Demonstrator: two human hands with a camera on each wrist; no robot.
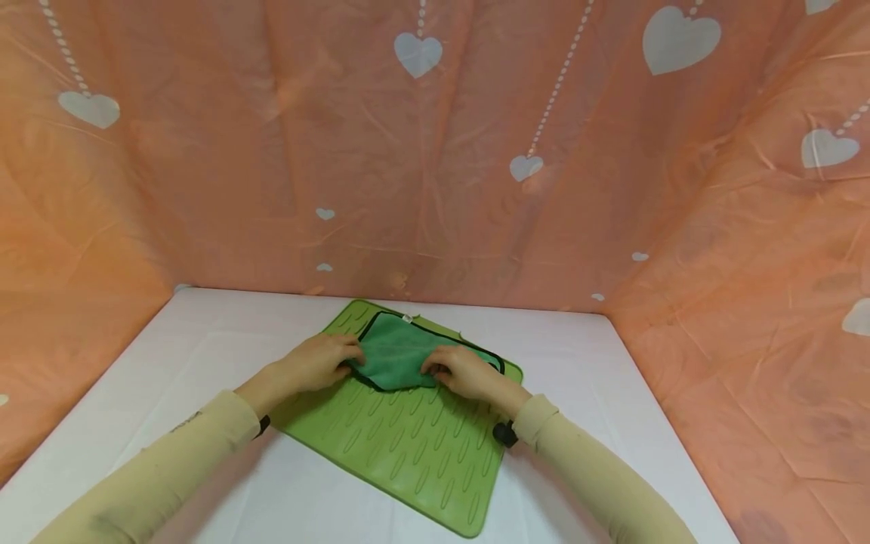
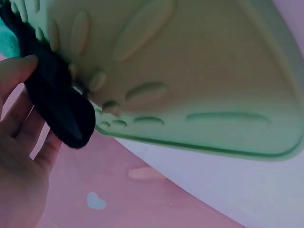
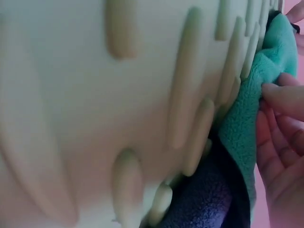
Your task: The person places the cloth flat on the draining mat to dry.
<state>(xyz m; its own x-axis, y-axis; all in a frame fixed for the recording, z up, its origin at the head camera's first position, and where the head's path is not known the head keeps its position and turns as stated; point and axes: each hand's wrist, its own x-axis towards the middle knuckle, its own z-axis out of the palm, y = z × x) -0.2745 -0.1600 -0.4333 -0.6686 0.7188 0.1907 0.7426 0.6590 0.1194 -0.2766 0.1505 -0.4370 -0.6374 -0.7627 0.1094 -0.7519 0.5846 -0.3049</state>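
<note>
A teal cloth with black edging lies on the far half of a green ridged mat. My left hand grips the cloth's near left edge, fingers curled. My right hand pinches its near right edge. In the left wrist view, the thumb of my left hand touches the cloth's black edging beside the mat. In the right wrist view, the fingertips pinch a fold of teal cloth against the mat's ridges.
The mat lies askew on a white table. Orange sheeting with white hearts walls the table at the back and on both sides. The table's bare white surface surrounds the mat.
</note>
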